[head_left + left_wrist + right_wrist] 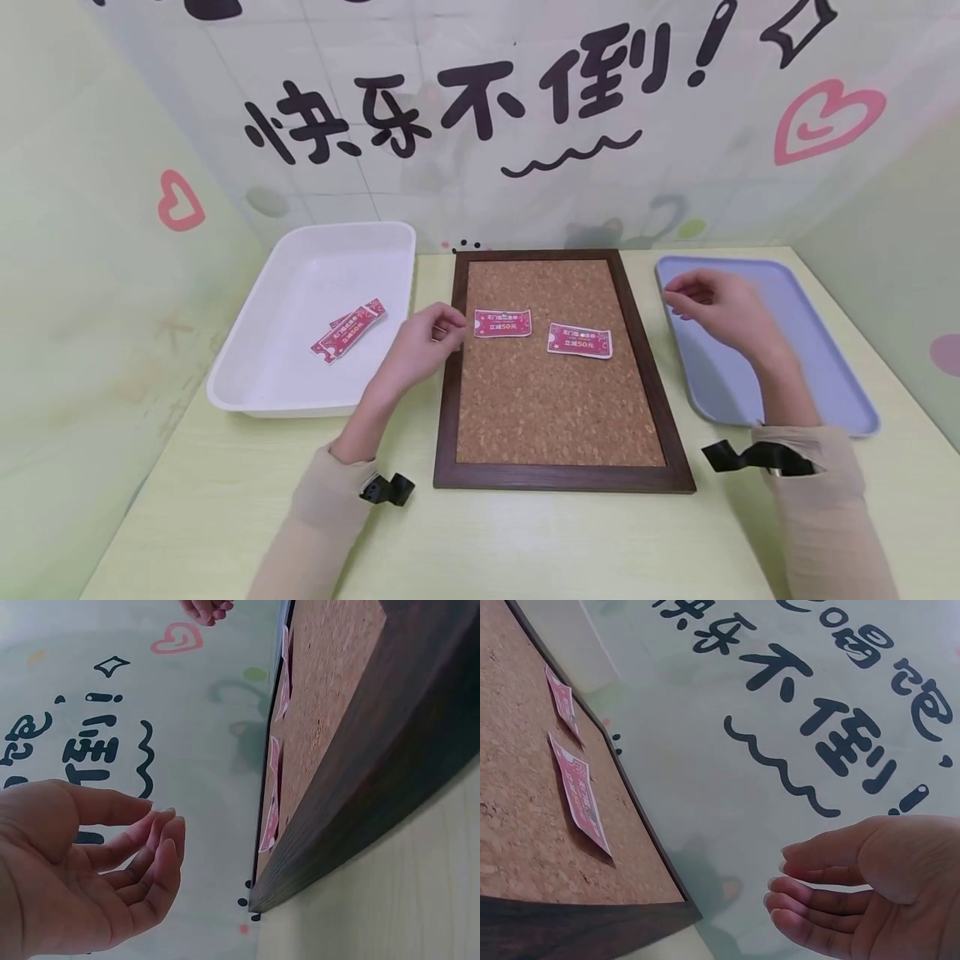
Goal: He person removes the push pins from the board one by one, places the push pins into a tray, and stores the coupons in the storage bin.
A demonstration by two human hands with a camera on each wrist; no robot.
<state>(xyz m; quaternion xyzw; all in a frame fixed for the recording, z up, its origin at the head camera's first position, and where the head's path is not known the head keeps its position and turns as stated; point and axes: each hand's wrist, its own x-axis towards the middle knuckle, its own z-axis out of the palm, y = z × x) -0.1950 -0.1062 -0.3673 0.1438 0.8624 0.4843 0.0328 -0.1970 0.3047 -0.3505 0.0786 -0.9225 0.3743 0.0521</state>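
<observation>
Two pink-and-white paper coupons, a left one (502,324) and a right one (588,342), lie on a cork board (555,408) with a dark wooden frame (562,477). A small pale dot shows on the right coupon; its edges lift from the cork in the right wrist view. My left hand (422,343) hovers by the frame's left side, fingers loosely bent and thumb near the fingertips; nothing shows between them. Over the blue tray (720,383), my right hand (720,308) hangs with fingers loosely curled, and I see nothing held in it (870,889).
On the left stands a white plastic bin (258,350) with overlapping pink coupons (348,333) inside. All of it rests on a pale wooden table (540,542). Behind rises a wall sheet (465,200) with black lettering and pink hearts.
</observation>
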